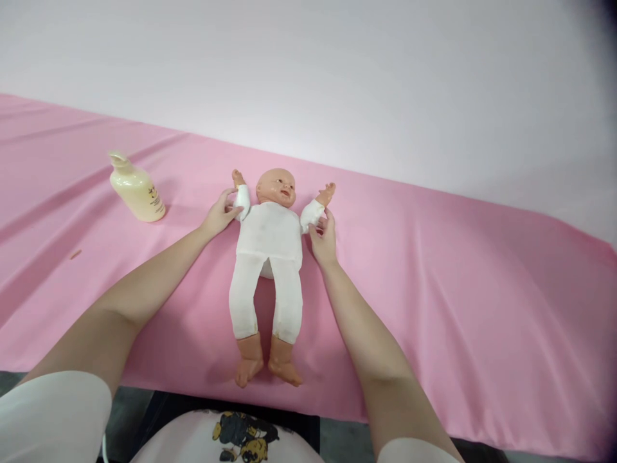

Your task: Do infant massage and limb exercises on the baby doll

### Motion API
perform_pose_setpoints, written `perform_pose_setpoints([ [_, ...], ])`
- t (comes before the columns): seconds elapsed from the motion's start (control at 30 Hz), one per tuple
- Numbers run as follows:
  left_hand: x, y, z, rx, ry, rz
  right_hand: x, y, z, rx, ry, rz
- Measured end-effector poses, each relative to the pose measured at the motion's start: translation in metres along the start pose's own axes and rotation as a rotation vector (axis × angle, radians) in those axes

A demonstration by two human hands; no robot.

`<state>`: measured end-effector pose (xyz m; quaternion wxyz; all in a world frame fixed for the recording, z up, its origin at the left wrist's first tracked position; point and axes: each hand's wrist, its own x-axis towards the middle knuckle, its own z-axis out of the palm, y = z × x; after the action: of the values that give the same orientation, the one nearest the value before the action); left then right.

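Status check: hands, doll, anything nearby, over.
Left hand grips doll by one arm, right hand by the other. Doll on its back on pink sheet. Lotion bottle stands apart, left.

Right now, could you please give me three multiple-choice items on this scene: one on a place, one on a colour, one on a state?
1. Where is the bottle relative to the doll?
A. To its left
B. Between its legs
C. To its right

2. What colour is the cloth under the doll?
A. Green
B. Pink
C. Black

3. How does the doll lie?
A. Face down
B. Sitting upright
C. On its back, face up

Answers: 1 A, the bottle stands beyond the left hand. 2 B, the sheet is pink throughout. 3 C, its face shows, and the right hand touches one raised arm.
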<state>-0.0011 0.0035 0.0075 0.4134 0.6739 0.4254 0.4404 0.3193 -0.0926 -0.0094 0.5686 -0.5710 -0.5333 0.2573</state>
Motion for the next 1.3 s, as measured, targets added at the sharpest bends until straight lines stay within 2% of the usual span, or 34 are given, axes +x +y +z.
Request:
perform_pose_setpoints([
  [0.17,-0.003,0.009,0.001,0.157,-0.019,0.025,0.003,0.013,0.000,-0.008,-0.041,-0.041],
  [0.3,-0.001,0.005,0.001,0.198,-0.051,0.029,0.004,0.014,0.000,-0.063,-0.057,0.013],
  [0.43,-0.001,0.003,0.000,0.209,-0.102,0.014,0.004,0.012,-0.001,-0.035,-0.081,-0.006],
  [0.6,-0.002,0.002,-0.001,0.162,-0.064,0.014,0.003,0.007,-0.001,0.007,-0.097,-0.010],
  [0.83,-0.002,0.004,0.002,0.099,-0.003,0.169,0.000,-0.005,0.001,0.026,-0.036,-0.090],
  [0.97,-0.002,0.007,0.003,0.007,-0.138,0.160,0.003,0.002,0.002,-0.002,-0.036,-0.090],
  [1.1,-0.002,0.010,0.001,-0.090,-0.281,0.148,0.006,0.012,0.006,0.199,-0.080,-0.091],
  [1.2,-0.001,0.009,0.001,-0.131,-0.277,0.137,0.006,0.013,0.008,0.300,-0.074,-0.070],
  [1.3,0.001,0.007,0.003,-0.175,-0.206,0.104,0.006,0.009,0.008,0.329,-0.046,-0.047],
])
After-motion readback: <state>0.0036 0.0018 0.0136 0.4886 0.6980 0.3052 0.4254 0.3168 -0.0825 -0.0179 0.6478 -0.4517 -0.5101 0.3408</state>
